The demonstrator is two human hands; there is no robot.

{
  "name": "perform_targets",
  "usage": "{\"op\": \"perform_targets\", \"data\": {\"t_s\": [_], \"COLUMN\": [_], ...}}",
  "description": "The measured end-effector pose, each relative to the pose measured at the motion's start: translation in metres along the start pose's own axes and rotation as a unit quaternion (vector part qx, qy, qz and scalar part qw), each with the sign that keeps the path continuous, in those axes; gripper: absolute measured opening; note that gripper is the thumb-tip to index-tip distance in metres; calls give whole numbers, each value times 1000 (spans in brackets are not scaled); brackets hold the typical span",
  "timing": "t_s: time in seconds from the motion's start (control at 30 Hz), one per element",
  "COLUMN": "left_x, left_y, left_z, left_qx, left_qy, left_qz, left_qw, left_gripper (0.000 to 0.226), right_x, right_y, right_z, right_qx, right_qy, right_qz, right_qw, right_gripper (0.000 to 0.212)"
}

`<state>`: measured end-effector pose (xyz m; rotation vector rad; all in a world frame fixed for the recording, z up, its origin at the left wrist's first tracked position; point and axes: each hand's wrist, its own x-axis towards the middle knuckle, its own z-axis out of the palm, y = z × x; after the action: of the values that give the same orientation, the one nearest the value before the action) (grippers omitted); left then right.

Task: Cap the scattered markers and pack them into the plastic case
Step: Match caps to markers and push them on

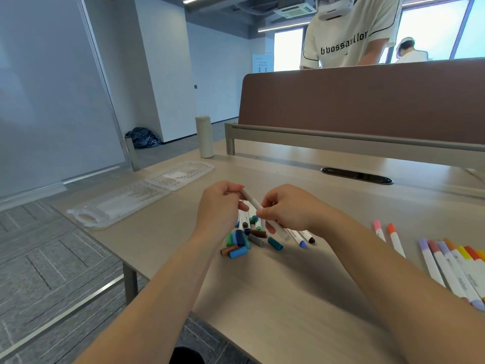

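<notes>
Above the heap of loose caps (pixel 244 244) in the middle of the surface (pixel 288 298), both hands hold one white marker (pixel 252 202) at a slant. It is well apart from the open plastic case (pixel 126 203) lying at the far left. The left hand (pixel 223 208) has its fingers (pixel 242 206) curled round the marker's far end. The right hand (pixel 291 210) pinches the barrel nearer its middle between thumb and fingers. Whether a cap sits hidden in the left palm cannot be told.

The likeliest slip is a mismatched cap. The heap mixes blues, greens, browns and grey, and the tip is covered, so its colour cannot be checked from here. A cap pushed on crooked may not seat, and a bare tip could ink the skin. The caps are short smooth cylinders that would roll if nudged, and the heap lies near the left edge of the surface.

The case is thin, clear moulded plastic with ribbed grooves. It is probably light enough to slide when a marker is pressed in. A few uncapped markers (pixel 301 236) lie just under the right hand. A row of capped markers (pixel 451 266), slim white barrels with matte pastel caps, lies at the near right.
</notes>
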<state>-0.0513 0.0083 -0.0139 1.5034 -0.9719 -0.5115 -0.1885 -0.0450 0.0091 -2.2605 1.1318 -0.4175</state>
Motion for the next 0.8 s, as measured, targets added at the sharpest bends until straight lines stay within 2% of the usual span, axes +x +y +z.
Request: {"op": "perform_targets", "data": {"t_s": [0.23,0.3,0.47,0.63,0.8], "left_x": [-3,-7,-8,-5,-4], "left_y": [5,1,-1,0,-4], "left_z": [1,0,-3,-7,-12], "left_qx": [47,66,106,103,94], "left_qy": [-53,-51,-54,-33,-38], "left_qz": [-20,-17,-20,-24,-28], "left_qw": [997,996,993,994,994], "left_gripper": [43,45,33,31,32], "right_x": [4,9,15,16,19], "right_y": [6,12,21,23,27], "right_z": [-8,-8,2,13,21], "right_qx": [7,-32,-155,-179,-209], "right_qy": [-3,16,57,75,90], "right_qz": [65,99,147,159,155], "right_qw": [998,994,975,968,961], "right_gripper": [20,23,29,24,10]}}
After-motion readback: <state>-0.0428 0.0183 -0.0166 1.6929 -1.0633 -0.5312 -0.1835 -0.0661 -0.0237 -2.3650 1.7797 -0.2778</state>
